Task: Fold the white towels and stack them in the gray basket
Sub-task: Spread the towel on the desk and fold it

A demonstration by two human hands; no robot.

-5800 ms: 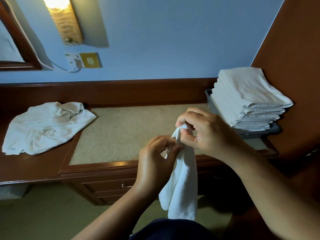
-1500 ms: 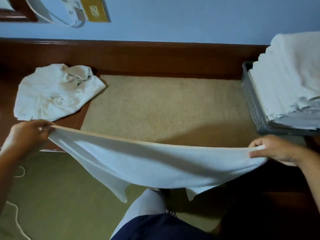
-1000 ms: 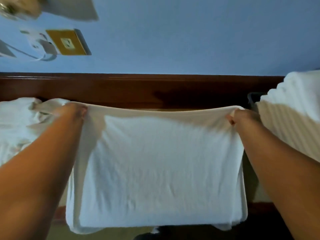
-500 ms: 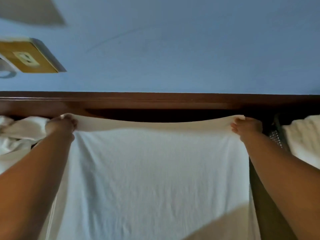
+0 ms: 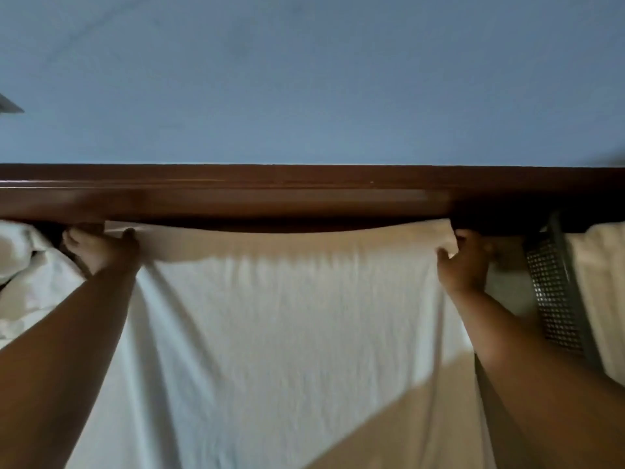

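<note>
Towel [image 5: 287, 333]: white and spread wide. It fills the middle of the view, from the far edge down to the near border. The far edge is pulled taut and runs left-right just below the back rail [image 5: 304, 198] of the bench, so the long axis as held is left-right. The cloth runs from that edge toward the person, with a few lengthwise wrinkles. I cannot tell how much of it lies flat on the bench and how much hangs.

Unfolded towels [image 5: 20, 265]: crumpled heap at far left, just beside the left forearm.

Folded stack [image 5: 605, 299]: white, at the right border, sitting in the gray basket [image 5: 554, 299]. Only the basket's mesh wall shows, just beside the right wrist.

Left hand [image 5: 101, 250]: pinches the far left corner, thumb on top of the cloth.

Right hand [image 5: 463, 262]: fingers curled round the far right corner, grasping it.

Key relation: both hands sit at the far ends of one edge, well apart, and the whole body of the towel lies on their near side. Both are equally close to the cloth. The right hand is nearer the basket.

Judgement: the spread is about done. The first fold likely means bringing one corner across to the other along the left-right axis, or drawing the far edge toward the near one. Uneven tension would skew the corners.
</note>
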